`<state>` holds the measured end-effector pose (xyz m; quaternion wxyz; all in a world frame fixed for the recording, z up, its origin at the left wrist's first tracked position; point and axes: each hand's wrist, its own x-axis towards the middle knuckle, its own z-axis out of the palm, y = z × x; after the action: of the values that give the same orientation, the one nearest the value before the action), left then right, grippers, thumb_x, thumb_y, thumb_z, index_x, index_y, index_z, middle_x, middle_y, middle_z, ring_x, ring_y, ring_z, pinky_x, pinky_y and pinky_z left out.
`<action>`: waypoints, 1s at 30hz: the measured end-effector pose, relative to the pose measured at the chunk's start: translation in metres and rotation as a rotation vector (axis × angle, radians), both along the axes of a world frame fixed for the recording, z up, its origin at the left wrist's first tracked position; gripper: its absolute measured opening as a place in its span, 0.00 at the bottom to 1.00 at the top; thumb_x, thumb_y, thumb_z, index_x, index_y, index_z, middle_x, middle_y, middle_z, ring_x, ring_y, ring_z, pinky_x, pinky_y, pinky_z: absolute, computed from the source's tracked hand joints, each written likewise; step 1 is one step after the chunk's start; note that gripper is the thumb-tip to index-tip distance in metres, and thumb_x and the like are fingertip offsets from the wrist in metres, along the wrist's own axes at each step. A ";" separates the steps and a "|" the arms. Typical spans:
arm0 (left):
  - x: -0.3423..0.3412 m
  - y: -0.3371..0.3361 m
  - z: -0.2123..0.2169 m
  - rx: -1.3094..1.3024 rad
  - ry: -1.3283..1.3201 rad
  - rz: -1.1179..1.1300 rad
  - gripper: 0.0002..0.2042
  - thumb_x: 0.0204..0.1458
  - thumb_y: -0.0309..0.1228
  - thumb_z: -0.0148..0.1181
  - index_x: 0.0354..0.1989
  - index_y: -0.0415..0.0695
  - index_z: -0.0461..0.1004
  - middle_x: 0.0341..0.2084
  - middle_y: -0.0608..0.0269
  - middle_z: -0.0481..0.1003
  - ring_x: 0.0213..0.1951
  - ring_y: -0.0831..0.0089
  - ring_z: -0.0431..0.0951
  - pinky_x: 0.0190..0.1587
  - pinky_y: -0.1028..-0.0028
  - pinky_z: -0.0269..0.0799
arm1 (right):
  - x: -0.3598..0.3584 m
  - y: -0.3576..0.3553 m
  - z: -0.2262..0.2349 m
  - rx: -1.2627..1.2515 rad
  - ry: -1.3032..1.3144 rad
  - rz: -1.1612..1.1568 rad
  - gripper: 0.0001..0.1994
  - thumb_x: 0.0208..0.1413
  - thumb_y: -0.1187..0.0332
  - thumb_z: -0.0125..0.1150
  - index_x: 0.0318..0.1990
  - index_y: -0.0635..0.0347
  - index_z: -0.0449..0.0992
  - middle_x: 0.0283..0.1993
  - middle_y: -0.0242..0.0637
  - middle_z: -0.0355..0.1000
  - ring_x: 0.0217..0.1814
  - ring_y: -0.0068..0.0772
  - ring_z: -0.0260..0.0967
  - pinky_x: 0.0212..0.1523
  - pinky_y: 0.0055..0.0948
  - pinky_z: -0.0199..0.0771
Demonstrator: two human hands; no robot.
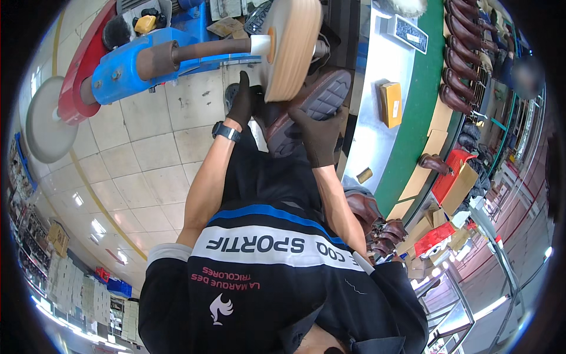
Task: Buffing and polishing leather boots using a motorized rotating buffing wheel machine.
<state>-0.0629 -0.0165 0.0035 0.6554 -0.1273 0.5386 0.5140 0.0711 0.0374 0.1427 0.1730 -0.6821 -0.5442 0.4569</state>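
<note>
A dark brown leather boot (324,97) lies tilted in my hands, its patterned sole turned up toward me. My right hand (321,134), in a dark glove, grips it along the sole's right side. On the other side my left hand (242,105), gloved too and with a watch at the wrist, holds the boot's upper, one finger pointing up. Part of that grip is hidden behind the wheel. The pale layered buffing wheel (289,56) stands right over the boot, its lower rim close to the upper; whether they touch I cannot tell.
A shaft (212,50) runs left from the wheel to a blue-and-red machine housing (127,74) and a grey disc (50,121). At right, a metal-topped bench (377,65) carries a yellow block (390,105). Brown boots (460,59) line a rack; more footwear (377,221) sits beside my right arm.
</note>
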 end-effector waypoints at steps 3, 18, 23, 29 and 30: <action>0.003 0.005 0.012 0.238 -0.212 0.115 0.44 0.49 0.68 0.33 0.47 0.29 0.67 0.30 0.58 0.73 0.30 0.75 0.68 0.32 0.80 0.63 | -0.013 0.004 0.035 0.141 -0.133 0.061 0.46 0.27 0.63 0.74 0.54 0.73 0.53 0.49 0.50 0.61 0.51 0.38 0.62 0.51 0.33 0.65; -0.023 -0.022 0.019 0.292 -0.487 -0.218 0.46 0.46 0.70 0.34 0.43 0.29 0.70 0.40 0.52 0.74 0.40 0.65 0.73 0.45 0.74 0.65 | 0.021 -0.003 0.011 -0.172 0.212 0.005 0.27 0.36 0.68 0.71 0.44 0.63 0.65 0.32 0.36 0.70 0.27 0.28 0.70 0.21 0.31 0.73; -0.049 0.000 0.030 0.312 -0.502 -0.131 0.38 0.51 0.64 0.39 0.37 0.31 0.71 0.26 0.55 0.71 0.33 0.71 0.71 0.41 0.78 0.67 | -0.005 0.001 0.006 -0.184 0.193 -0.235 0.26 0.31 0.66 0.73 0.41 0.64 0.68 0.34 0.39 0.70 0.30 0.30 0.70 0.27 0.28 0.73; -0.066 -0.020 -0.013 0.372 -0.530 -0.046 0.26 0.57 0.51 0.44 0.38 0.34 0.72 0.27 0.50 0.74 0.33 0.68 0.74 0.38 0.74 0.69 | -0.019 -0.011 0.043 -0.204 0.262 -0.232 0.25 0.33 0.65 0.71 0.41 0.63 0.68 0.34 0.38 0.70 0.31 0.29 0.70 0.28 0.28 0.73; -0.064 -0.011 0.002 0.375 -0.543 -0.062 0.26 0.57 0.51 0.44 0.38 0.34 0.72 0.27 0.50 0.74 0.33 0.68 0.74 0.38 0.74 0.69 | -0.014 -0.011 0.051 -0.268 0.226 -0.202 0.24 0.38 0.65 0.68 0.44 0.58 0.66 0.34 0.35 0.70 0.31 0.28 0.70 0.26 0.27 0.72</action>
<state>-0.1273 -0.0275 0.0051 0.8023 -0.1205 0.2436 0.5315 0.0575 0.0265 0.1935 0.1854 -0.6946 -0.3844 0.5791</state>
